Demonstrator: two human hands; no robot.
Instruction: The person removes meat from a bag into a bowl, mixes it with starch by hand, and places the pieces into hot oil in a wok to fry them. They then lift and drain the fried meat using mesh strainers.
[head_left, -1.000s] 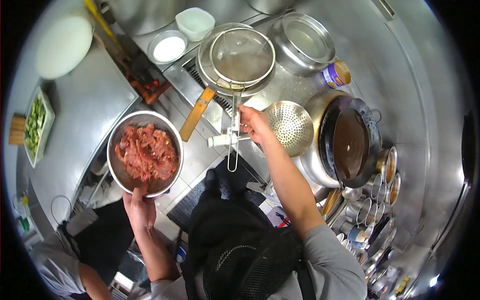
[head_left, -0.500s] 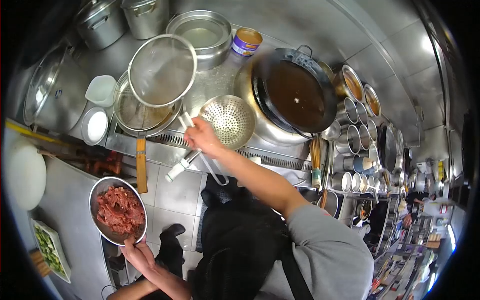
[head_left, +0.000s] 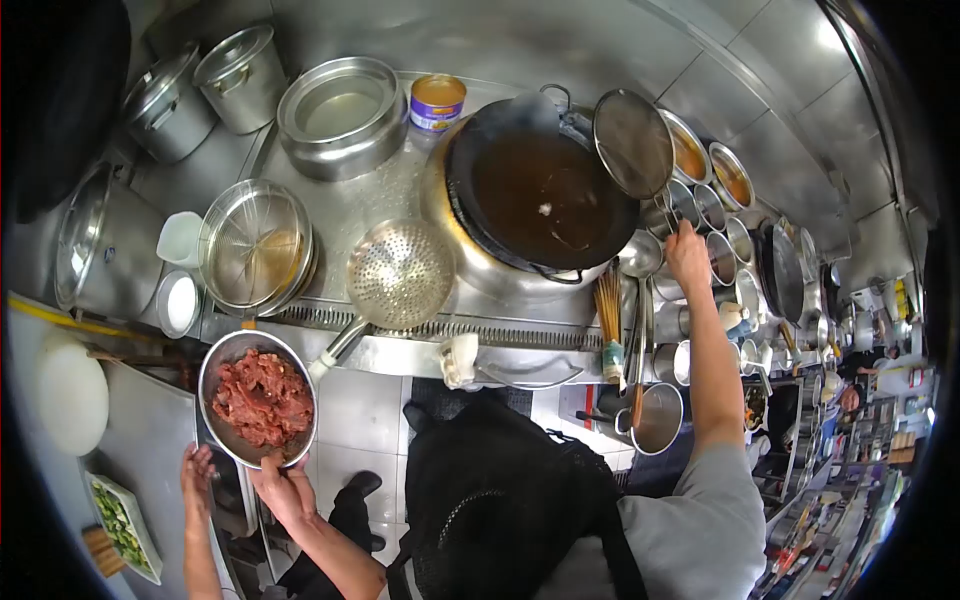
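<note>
My left hand (head_left: pixel 285 490) grips the lower rim of a metal bowl (head_left: pixel 212 428), with its thumb near the inside edge. Raw red meat (head_left: pixel 263 398) in small pieces fills much of it. Beside the bowl, another person's hand (head_left: pixel 196 472) is raised with fingers apart. On the far right, my right hand (head_left: pixel 688 255) is closed round the handle of a round fine-mesh strainer (head_left: pixel 633 143). The strainer's mesh is over the right rim of a large black wok (head_left: pixel 465 215) holding dark liquid. Part of the strainer's handle is hidden by my fingers.
A perforated ladle (head_left: pixel 400 275) lies on the steel counter left of the wok. A wire skimmer (head_left: pixel 255 235) rests over a pot. Metal cups (head_left: pixel 722 258), a bamboo brush (head_left: pixel 610 315) and a ladle (head_left: pixel 641 255) crowd the right. A tray of chopped greens (head_left: pixel 122 525) stands lower left.
My right hand has carried the mesh strainer from the left of the counter to the wok's right side. The bowl has shifted slightly right; the other person's hand now shows apart from it.
</note>
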